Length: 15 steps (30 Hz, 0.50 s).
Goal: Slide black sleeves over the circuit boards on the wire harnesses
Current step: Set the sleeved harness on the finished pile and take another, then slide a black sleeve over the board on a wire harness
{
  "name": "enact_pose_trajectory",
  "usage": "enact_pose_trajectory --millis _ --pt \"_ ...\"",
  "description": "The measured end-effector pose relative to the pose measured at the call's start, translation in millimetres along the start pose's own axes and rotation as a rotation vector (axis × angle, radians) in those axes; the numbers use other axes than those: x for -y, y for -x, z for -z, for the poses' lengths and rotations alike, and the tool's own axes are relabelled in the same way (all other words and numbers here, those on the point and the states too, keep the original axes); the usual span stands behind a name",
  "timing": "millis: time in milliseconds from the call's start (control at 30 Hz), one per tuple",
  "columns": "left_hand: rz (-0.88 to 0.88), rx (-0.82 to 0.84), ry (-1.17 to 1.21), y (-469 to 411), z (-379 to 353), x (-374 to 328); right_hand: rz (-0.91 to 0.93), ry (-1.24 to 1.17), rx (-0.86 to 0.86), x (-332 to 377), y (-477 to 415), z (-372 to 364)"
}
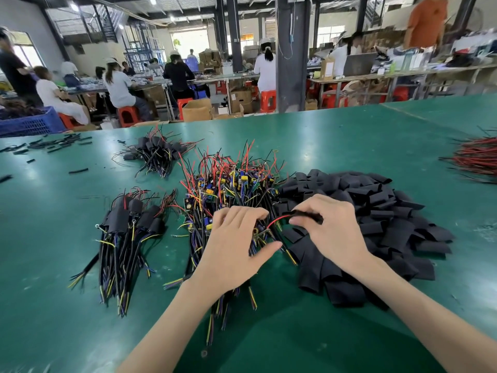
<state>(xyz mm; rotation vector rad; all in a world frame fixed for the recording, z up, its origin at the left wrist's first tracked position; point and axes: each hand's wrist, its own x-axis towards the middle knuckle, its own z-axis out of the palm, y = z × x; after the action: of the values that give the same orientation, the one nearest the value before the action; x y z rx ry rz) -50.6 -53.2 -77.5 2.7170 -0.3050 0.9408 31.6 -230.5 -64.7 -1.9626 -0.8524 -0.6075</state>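
Observation:
A heap of wire harnesses with bare circuit boards [228, 184] lies in the middle of the green table [336, 141]. To its right spreads a pile of flat black sleeves [376, 211]. My left hand [236, 246] grips one harness in the heap, its board mostly hidden under the fingers. My right hand [330, 227] pinches a black sleeve [312, 216] at the end of that harness's red wire [277, 220]. Sleeved harnesses [126, 224] lie in a bundle at the left.
A second bundle of sleeved harnesses [156, 152] lies further back. Loose black tube pieces [53, 144] are scattered at the far left, near a blue crate [29, 122]. Red and black wires [476, 157] lie at the right edge. People work at benches beyond the table.

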Motion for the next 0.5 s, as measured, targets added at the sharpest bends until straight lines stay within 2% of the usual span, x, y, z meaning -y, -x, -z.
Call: enact_pose_trajectory --millis 67,167,333,500 --pt "0.013 -0.028 -0.095 0.0 1.5 3.7 -0.035 -0.019 -0.029 -2.5 -2.7 3.2" --pt "0.025 -0.096 -0.089 -1.6 2.7 7.7 -0.060 -0.051 -0.046 -4.0 -3.3 5.2" --pt "0.047 -0.145 0.083 -0.6 2.8 8.1 -0.023 -0.012 -0.058 -5.7 -2.0 4.3" --pt "0.162 -0.121 0.302 -2.8 8.3 5.3 -0.005 0.037 -0.079 -9.1 -2.3 4.1"
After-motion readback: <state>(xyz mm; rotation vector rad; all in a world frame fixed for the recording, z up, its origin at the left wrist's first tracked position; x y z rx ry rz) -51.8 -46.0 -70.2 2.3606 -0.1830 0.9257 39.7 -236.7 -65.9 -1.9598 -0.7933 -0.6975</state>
